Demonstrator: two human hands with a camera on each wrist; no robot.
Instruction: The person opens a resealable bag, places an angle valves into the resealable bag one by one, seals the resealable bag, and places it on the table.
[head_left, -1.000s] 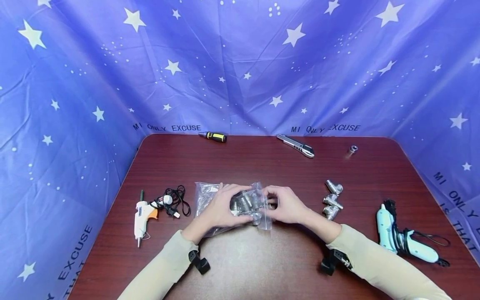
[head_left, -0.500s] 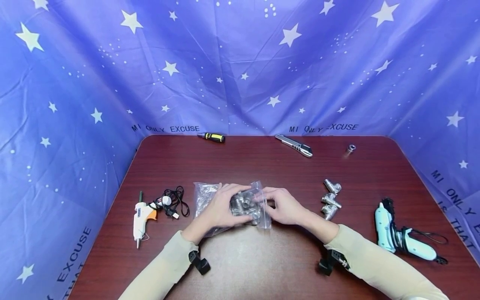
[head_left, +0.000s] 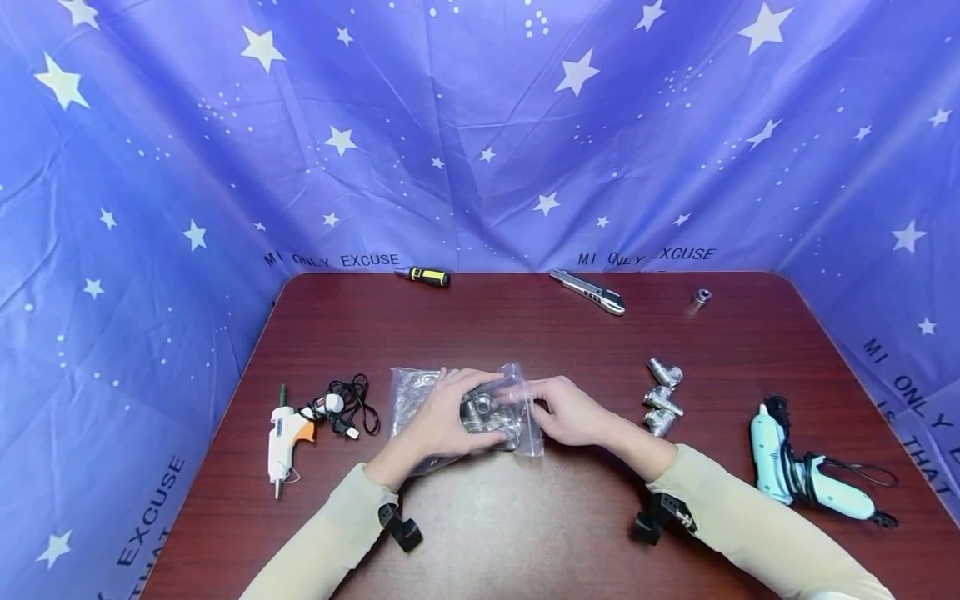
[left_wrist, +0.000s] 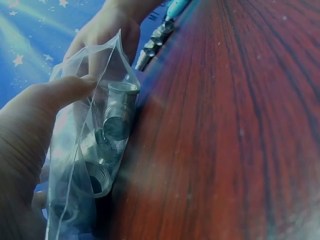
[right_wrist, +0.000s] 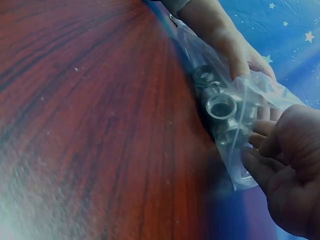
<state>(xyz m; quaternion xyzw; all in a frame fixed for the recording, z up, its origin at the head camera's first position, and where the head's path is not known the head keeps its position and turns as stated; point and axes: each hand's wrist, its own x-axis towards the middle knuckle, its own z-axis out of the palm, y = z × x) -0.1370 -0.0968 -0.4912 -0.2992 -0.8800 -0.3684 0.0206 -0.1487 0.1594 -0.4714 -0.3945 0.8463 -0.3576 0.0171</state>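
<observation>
A clear plastic zip bag point(head_left: 408, 400) of metal pipe fittings lies near the middle of the table. My left hand point(head_left: 447, 414) grips it from the left, thumb in front and fingers on the far side. My right hand point(head_left: 572, 411) is at the bag's right end, its fingers reaching through the mouth toward the fittings. A threaded fitting point(right_wrist: 221, 106) shows through the plastic in the right wrist view. In the left wrist view, my left thumb point(left_wrist: 65, 92) presses the bag's edge, above a threaded ring end point(left_wrist: 100, 180). The right fingertips are partly hidden by plastic.
Several metal tee fittings point(head_left: 662, 398) lie right of the bag, with one small fitting point(head_left: 702, 297) farther back. A white glue gun point(head_left: 282, 442) is at left, a pale blue corded tool point(head_left: 810, 479) at right. A screwdriver point(head_left: 423, 276) and utility knife point(head_left: 587, 292) lie along the back edge.
My right hand's fingers have moved leftward, deeper into the bag's mouth. Fittings inside have shifted, with a round end now facing up. My left hand keeps its hold.
</observation>
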